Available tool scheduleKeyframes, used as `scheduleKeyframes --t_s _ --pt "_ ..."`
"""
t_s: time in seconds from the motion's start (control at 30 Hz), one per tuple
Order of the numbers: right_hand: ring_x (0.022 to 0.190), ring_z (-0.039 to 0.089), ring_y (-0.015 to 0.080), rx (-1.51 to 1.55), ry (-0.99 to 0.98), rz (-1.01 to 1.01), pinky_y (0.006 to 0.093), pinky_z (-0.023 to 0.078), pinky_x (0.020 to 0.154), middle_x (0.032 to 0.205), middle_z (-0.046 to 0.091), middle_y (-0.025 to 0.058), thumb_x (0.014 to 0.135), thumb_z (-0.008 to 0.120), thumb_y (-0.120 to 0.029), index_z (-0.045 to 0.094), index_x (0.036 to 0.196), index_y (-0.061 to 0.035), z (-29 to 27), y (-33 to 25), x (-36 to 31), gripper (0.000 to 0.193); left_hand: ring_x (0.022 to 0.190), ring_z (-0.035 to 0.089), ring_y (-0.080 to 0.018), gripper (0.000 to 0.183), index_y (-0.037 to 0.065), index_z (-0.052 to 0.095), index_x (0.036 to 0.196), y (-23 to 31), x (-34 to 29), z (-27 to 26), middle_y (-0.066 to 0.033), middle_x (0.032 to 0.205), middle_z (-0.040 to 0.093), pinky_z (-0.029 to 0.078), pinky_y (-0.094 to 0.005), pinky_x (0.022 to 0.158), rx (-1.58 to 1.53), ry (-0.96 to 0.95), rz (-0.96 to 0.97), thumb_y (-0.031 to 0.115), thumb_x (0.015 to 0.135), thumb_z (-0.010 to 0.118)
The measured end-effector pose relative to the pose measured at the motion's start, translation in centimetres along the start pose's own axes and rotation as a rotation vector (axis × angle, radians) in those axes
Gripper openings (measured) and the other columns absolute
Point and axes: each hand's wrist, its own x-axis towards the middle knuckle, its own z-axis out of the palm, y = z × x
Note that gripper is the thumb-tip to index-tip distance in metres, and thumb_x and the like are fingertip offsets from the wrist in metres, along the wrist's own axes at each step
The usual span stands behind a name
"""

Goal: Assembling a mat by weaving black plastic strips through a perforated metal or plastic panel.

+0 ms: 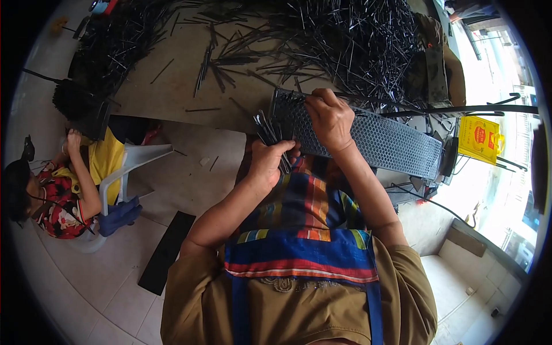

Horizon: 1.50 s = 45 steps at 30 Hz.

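Observation:
My left hand [267, 161] is closed around a bundle of thin, dark, narrow sticks [264, 127], whose ends stick out above and below the fist. Beside it, my right hand [332, 122] hovers or rests over the left part of a long grey tray [397, 145] covered in small holes like a honeycomb. Its fingers are pinched together, and whatever they hold is hidden. The tray slants from the table edge down to the right, above my striped apron [299, 253]. A few dark sticks seem to stand in its far left edge.
A big heap of dark sticks [368, 46] covers the far right of the table [167, 92], with another pile [123, 43] at far left. A co-worker [63, 201] sits at the left by a white plastic chair [112, 181]. A yellow bag [480, 139] hangs at right.

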Motion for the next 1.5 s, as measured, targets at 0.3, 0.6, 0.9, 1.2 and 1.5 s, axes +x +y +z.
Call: scheduleKeyframes --t_s 0.3,0.6,0.9,1.2,1.5 --pt "0.077 0.065 0.0232 -0.167 -0.159 -0.098 0.0363 0.049 0.067 0.101 0.062 0.0027 0.079 0.067 -0.014 0.071 0.091 -0.0140 -0.9 -0.1 0.7 0.013 0.063 0.065 -0.0204 0.006 -0.002 0.066 0.087 0.0 0.4 0.5 -0.0120 0.078 0.069 0.049 -0.0310 0.053 -0.055 0.008 -0.029 -0.001 0.081 0.066" --pt "0.080 0.065 0.0227 -0.115 -0.195 -0.146 0.0359 0.050 0.068 0.102 0.063 0.0033 0.075 0.068 -0.013 0.070 0.095 -0.0140 -0.4 0.6 0.9 0.019 0.064 0.066 -0.0211 0.006 -0.003 0.066 0.087 -0.1 0.3 0.4 -0.0132 0.079 0.069 0.050 -0.0319 0.054 -0.065 0.009 -0.052 -0.002 0.081 0.065" --pt "0.087 0.059 0.0229 -0.186 0.008 -0.074 0.0343 0.042 0.072 0.100 0.062 0.0029 0.074 0.069 -0.010 0.068 0.096 -0.0098 -3.0 2.9 -1.2 0.021 0.065 0.066 -0.0201 0.007 -0.003 0.066 0.087 0.2 0.2 0.6 -0.0132 0.079 0.069 0.053 -0.0309 0.056 -0.063 -0.046 -0.074 -0.002 0.080 0.067" --pt "0.077 0.059 0.0233 -0.156 0.060 -0.019 0.0355 0.042 0.069 0.087 0.062 0.0023 0.078 0.066 -0.007 0.067 0.090 -0.0097 -3.4 4.3 -2.0 0.013 0.065 0.066 -0.0203 0.009 -0.004 0.065 0.091 -0.1 0.3 0.9 -0.0139 0.080 0.069 0.053 -0.0311 0.055 -0.057 -0.028 -0.079 -0.001 0.082 0.065" --pt "0.068 0.059 0.0287 -0.199 0.059 0.148 0.0378 0.046 0.062 0.078 0.058 0.0048 0.080 0.067 -0.012 0.063 0.083 -0.0113 -2.3 4.3 -2.4 0.006 0.066 0.065 -0.0203 0.011 -0.004 0.065 0.092 -0.2 0.4 1.0 -0.0139 0.081 0.069 0.052 -0.0309 0.056 -0.059 -0.020 -0.083 0.000 0.082 0.065"
